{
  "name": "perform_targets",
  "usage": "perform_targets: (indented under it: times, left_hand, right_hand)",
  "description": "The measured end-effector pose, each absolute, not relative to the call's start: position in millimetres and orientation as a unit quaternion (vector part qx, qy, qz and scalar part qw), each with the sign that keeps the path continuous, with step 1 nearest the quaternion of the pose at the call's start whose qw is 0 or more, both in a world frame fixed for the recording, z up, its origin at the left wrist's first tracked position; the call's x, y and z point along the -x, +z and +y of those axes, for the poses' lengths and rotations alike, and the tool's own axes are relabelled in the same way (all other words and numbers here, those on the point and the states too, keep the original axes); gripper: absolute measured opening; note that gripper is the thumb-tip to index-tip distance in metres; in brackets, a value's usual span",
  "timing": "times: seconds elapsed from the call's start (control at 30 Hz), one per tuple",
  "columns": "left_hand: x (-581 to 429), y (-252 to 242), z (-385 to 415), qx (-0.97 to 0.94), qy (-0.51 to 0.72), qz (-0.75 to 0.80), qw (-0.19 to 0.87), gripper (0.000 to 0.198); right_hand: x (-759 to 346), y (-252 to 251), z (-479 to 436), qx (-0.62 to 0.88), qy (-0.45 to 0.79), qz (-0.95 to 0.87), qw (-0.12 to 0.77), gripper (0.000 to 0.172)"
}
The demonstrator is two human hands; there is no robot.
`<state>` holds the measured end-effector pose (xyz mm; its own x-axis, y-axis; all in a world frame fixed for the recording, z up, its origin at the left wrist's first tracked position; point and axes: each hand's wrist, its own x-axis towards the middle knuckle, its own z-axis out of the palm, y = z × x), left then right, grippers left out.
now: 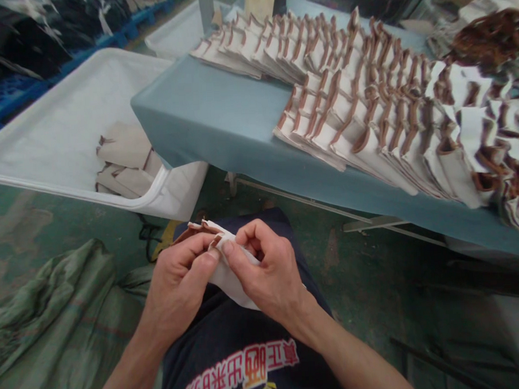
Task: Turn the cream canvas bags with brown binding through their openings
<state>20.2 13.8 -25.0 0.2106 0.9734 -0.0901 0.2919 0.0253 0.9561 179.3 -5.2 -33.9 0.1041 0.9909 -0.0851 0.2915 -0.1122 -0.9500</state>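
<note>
Both hands meet over my lap on one white fabric piece (pixel 228 276) with brown trim. My left hand (pixel 177 284) pinches its upper left edge between thumb and fingers. My right hand (pixel 269 271) is curled round its right side, thumb pressed on the cloth near the left thumb. The piece hangs down between the wrists over my dark shirt. Part of the piece is hidden under my right hand.
A blue-grey table (pixel 204 111) ahead carries rows of overlapped white and brown fabric pieces (pixel 367 98). A white bin (pixel 59 128) at the left holds a few beige pieces (pixel 126 160). A green sack (pixel 54 318) lies on the floor at lower left.
</note>
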Motion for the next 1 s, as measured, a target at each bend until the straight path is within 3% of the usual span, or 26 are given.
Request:
perform_targets:
  times: [0.7, 0.83, 1.0]
  left_hand:
    - [-24.2, -29.1, -0.1, -0.672, 0.369, 0.525, 0.370, 0.027]
    - [-36.2, -30.7, -1.1, -0.660, 0.384, 0.554, 0.333, 0.021]
    - [-43.6, -26.0, 9.2, -0.629, 0.384, 0.545, 0.401, 0.022]
  right_hand:
    - [-188.6, -35.8, 9.4, 0.514, 0.650, -0.416, 0.374, 0.034]
    - [-190.1, -40.9, 10.1, 0.515, 0.643, -0.446, 0.350, 0.029]
    - [-186.3, -45.7, 10.3, 0.532, 0.593, -0.482, 0.366, 0.032]
